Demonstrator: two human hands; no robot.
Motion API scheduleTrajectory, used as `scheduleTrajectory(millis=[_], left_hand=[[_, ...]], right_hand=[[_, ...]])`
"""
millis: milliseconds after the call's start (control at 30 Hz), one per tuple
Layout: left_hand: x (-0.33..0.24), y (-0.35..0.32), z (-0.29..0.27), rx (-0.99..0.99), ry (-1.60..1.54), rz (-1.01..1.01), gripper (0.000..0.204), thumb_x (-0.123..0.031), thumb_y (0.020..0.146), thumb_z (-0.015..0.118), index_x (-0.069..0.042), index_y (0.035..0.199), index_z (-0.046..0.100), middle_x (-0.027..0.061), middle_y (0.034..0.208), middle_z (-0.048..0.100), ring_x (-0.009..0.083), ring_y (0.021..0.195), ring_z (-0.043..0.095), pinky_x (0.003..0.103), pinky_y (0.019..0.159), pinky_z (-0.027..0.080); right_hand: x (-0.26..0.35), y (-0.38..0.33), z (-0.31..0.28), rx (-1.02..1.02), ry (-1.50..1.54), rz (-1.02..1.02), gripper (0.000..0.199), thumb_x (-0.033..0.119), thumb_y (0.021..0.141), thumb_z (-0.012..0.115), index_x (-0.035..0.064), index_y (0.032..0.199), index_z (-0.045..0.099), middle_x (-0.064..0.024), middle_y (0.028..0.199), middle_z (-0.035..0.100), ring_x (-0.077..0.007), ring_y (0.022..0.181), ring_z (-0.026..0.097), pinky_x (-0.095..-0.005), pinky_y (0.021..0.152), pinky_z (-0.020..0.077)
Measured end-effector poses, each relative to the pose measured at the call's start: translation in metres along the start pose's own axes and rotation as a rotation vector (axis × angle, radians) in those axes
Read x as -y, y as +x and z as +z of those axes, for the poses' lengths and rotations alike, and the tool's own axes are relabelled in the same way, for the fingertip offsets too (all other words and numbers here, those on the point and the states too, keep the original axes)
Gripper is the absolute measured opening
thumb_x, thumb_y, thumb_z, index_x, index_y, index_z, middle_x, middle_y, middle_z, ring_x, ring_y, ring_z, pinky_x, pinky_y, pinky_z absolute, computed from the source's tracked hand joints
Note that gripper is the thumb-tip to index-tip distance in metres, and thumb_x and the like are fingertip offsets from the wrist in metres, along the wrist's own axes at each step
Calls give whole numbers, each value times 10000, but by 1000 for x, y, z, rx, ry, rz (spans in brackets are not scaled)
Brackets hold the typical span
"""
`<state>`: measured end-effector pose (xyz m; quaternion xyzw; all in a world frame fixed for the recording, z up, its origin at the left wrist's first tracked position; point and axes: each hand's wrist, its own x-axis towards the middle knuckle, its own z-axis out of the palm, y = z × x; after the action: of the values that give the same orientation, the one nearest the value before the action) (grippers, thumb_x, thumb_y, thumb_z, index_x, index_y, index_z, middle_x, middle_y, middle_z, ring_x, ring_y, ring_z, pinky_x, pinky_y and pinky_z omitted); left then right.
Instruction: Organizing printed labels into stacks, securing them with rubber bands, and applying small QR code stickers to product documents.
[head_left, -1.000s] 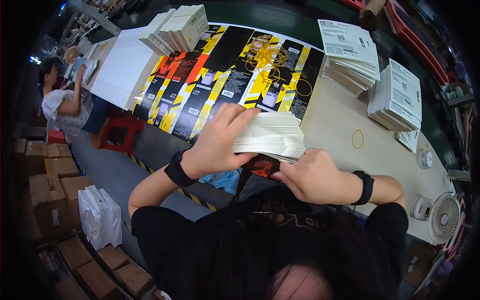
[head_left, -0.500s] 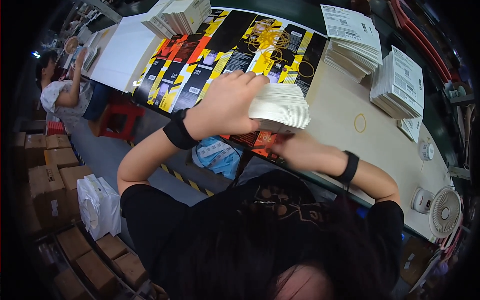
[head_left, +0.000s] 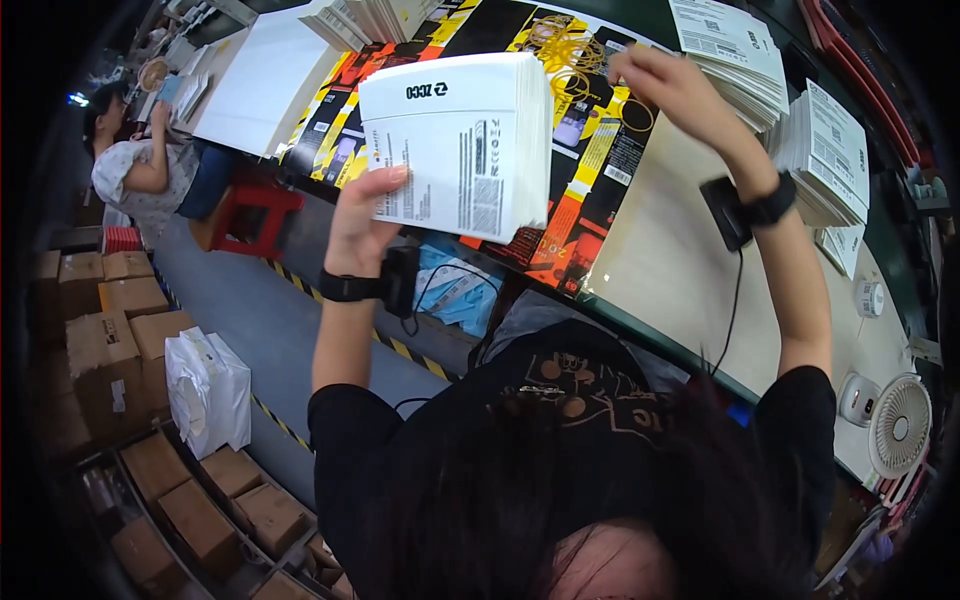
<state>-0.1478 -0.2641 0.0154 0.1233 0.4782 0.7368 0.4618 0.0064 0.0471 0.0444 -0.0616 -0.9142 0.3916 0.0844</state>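
The white card stack [head_left: 450, 150] was at twelve o'clock, pinched by the left hand [head_left: 365, 232] at its eight o'clock corner. Toward two o'clock, the right hand [head_left: 678, 92] was bent near yellow rubber bands [head_left: 566, 45]; whether it pinched any, I couldn't tell.

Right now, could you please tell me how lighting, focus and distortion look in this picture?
In the head view, fisheye curvature bends the table along its front; in the head view, the printed white paper stack in the left hand is bright, its large print crisp; also in the head view, a far-left lamp glares blue-white.
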Motion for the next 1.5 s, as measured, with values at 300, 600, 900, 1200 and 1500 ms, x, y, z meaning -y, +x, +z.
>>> scheduleTrajectory(millis=[300,600,900,1200,1500], left_hand=[[46,-8,40,19,-376,-21,584,-68,746,581,21,1270,338,159,1159,518,262,1017,560,367,887,455],[19,-3,90,131,1023,504,742,-180,637,715,8,1260,360,139,1065,548,275,996,538,371,885,424],[45,30,119,424,1259,955,855,-234,559,784,-44,1284,373,200,1200,402,352,1139,376,401,940,340],[75,34,127,752,1024,531,653,-240,696,715,-108,1271,434,143,1158,418,245,1037,424,322,912,358],[79,33,140,657,720,162,360,-143,847,551,-93,1200,503,53,1095,467,107,933,468,221,829,382]], right_hand=[[-4,18,19,-576,-597,-261,325,277,881,500,62,1117,561,-72,1135,552,-149,1072,487,-265,926,352],[34,-78,26,-173,8,-258,781,279,689,718,50,1323,322,-88,1331,388,-201,1227,355,-332,1019,269],[8,-128,78,-260,430,157,979,73,554,790,20,1345,215,-92,1271,405,-181,1184,375,-322,998,293],[16,-179,63,-312,509,318,969,90,560,802,3,1329,219,-104,1256,412,-196,1181,379,-323,992,302],[41,-193,80,-719,-296,-15,916,123,516,805,68,1300,336,-135,1283,430,-300,1240,350,-421,1041,231]])
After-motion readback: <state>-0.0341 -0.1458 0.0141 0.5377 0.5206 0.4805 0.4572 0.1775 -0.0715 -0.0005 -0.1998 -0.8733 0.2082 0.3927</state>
